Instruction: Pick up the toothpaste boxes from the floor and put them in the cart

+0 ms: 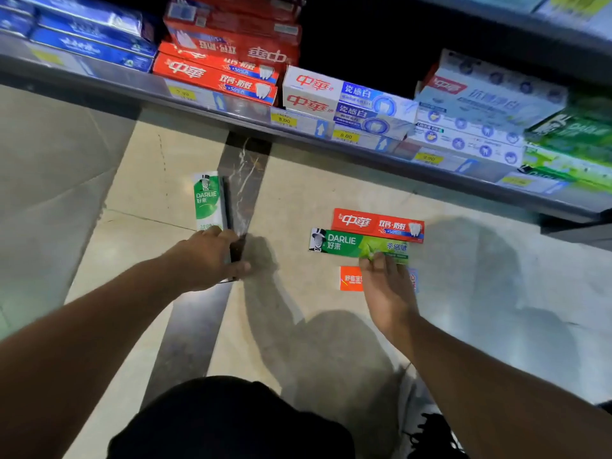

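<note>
The left hand [212, 256] curls round the near end of a green Darlie box [208, 202], which points away from the person along a dark floor strip [243, 180]; its grip is closed on the box, thumb on the right side.

The right hand [385, 286] reaches to a second Darlie box [356, 245] lying flat and crosswise on the floor [298, 193], with its fingertips [372, 260] on the box's near edge. Whether they pinch it or only touch it I cannot tell.

A red box [377, 223] lies just behind that box, touching it along its long side. An orange box [350, 278] lies near the right hand, partly hidden under it.

Above the floor, a shelf [231, 122] carries stacked red, white, blue and green toothpaste boxes with yellow price tags on its edge.
</note>
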`<state>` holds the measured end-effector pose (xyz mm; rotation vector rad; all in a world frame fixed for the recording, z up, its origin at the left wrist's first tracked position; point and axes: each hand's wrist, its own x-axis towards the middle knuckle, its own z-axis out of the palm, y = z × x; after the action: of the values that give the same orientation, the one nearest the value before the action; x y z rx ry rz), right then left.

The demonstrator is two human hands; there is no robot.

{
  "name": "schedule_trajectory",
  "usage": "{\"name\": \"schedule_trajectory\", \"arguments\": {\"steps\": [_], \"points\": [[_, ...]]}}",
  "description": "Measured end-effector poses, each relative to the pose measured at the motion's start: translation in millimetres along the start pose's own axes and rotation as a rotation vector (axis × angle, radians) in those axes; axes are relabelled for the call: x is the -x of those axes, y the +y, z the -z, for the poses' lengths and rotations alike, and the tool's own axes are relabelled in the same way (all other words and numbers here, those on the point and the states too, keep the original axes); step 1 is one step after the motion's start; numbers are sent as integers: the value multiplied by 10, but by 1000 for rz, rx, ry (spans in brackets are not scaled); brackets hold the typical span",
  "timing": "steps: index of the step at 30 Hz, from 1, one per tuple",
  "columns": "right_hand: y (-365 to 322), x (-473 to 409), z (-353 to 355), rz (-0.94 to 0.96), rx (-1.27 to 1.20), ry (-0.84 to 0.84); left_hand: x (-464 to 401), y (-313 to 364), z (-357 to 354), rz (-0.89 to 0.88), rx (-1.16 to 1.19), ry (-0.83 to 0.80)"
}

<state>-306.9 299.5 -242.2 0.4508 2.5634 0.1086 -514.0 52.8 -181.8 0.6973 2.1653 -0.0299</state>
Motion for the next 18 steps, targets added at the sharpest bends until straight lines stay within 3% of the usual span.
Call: {"name": "schedule_trajectory", "arguments": {"steps": [8, 13, 18], "points": [[66, 23, 117, 100, 199, -100, -40, -239, -31, 67, 29, 135], [2, -10, 602, 82, -96, -197, -193, -380, -101, 187, 63, 273], [42, -115, 1427, 40, -358, -210, -332, -177, -148, 360, 231, 288]]}}
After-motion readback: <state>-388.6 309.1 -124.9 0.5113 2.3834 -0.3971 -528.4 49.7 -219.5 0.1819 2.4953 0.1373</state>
